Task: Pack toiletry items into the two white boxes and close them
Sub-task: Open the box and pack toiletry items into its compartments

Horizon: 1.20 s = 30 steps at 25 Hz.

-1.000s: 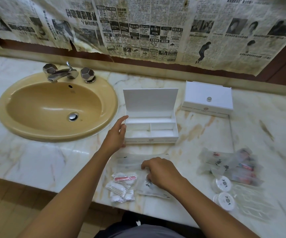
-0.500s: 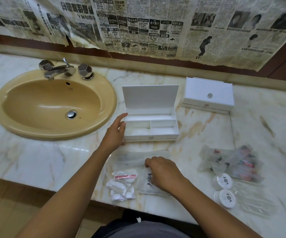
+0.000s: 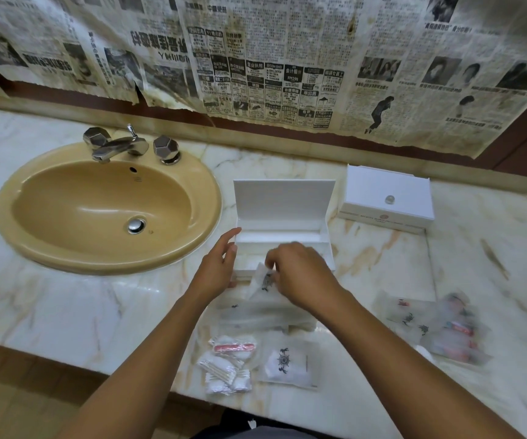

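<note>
The glossy marble bench (image 3: 65, 305) carries an oval tan sink (image 3: 103, 207). Beside it stands the open white box (image 3: 284, 204), rectangular, with its lid upright; a closed white box (image 3: 387, 198) stands near. The left hand (image 3: 218, 264) has straight fingers touching the open box's side. The right hand (image 3: 300, 274) has its grip pinched on a translucent sachet (image 3: 263, 282) over the box's front edge, hiding the compartments. More frosted packets (image 3: 284, 362) lie nearer.
</note>
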Tool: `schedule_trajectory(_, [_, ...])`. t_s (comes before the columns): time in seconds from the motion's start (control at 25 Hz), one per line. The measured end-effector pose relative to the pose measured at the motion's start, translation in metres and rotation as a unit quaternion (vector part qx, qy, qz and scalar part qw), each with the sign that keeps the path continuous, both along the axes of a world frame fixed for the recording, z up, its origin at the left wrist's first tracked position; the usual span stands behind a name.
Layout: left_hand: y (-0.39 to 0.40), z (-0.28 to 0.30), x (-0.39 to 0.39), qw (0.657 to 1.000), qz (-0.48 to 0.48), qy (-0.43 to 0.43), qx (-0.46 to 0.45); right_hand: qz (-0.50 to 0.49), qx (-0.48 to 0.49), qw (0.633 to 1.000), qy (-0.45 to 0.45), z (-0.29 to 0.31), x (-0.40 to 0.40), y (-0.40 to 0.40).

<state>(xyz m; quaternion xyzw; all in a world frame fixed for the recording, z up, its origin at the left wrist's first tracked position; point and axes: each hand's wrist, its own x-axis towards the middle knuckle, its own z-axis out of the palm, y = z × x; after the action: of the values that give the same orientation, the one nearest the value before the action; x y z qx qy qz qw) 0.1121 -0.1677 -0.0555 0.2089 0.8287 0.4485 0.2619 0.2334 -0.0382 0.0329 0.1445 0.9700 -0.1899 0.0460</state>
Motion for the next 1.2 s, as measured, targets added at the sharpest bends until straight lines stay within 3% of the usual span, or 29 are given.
schedule_trajectory(0.16, [-0.002,-0.003,-0.001,0.999,0.002,-0.031,0.016,-0.01,0.031,0.999,0.026,0.004,-0.051,0.009])
schedule_trajectory(0.32, [-0.006,-0.01,-0.005,0.999,-0.014,-0.021,0.03,0.037,0.052,0.997,-0.051,-0.01,-0.073,0.0])
schedule_trajectory(0.44, [-0.009,-0.017,-0.009,0.997,-0.017,-0.062,0.048,0.068,0.089,0.989,-0.1,-0.023,-0.078,-0.004])
schedule_trajectory(0.72, [-0.01,-0.022,-0.013,0.994,-0.022,-0.085,0.066,0.057,0.061,0.981,-0.176,-0.034,-0.087,-0.009])
schedule_trajectory(0.96, [-0.009,-0.018,-0.01,0.993,-0.019,-0.096,0.069,0.026,0.088,0.992,-0.083,-0.023,-0.081,-0.009])
schedule_trajectory(1.2, [-0.007,-0.017,-0.008,0.992,-0.009,-0.1,0.07,0.024,0.018,0.992,-0.123,-0.05,-0.077,-0.011])
